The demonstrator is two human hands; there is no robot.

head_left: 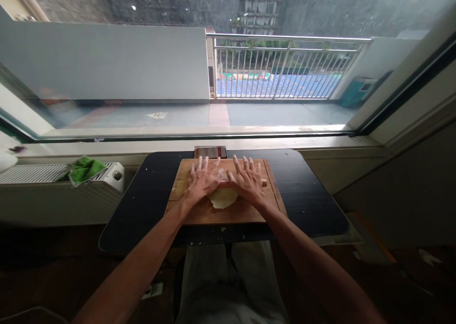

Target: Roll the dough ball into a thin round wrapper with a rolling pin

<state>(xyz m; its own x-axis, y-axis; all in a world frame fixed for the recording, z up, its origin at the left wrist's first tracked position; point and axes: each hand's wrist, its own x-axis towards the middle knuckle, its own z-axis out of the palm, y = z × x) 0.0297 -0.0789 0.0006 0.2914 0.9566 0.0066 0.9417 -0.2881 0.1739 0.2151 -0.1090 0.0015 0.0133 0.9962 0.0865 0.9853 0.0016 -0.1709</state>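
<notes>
My left hand [204, 178] and my right hand [246, 178] lie flat on a rolling pin [264, 183], palms down, with whitish powder on the fingertips. Both hands are open, their fingers stretched forward and spread. They cover most of the pin; its right handle end shows past my right hand. Beneath and just in front of the pin lies a flat, pale piece of dough [223, 200], partly hidden by the hands. All of this rests on a wooden cutting board [228, 217].
The board sits on a black table [313, 210] with rounded corners and a few pale crumbs. Behind the board is a phone-like flat object [211, 152]. A white radiator [71, 198] with a green cloth [86, 170] stands at left. A large window [228, 131] rises beyond the table.
</notes>
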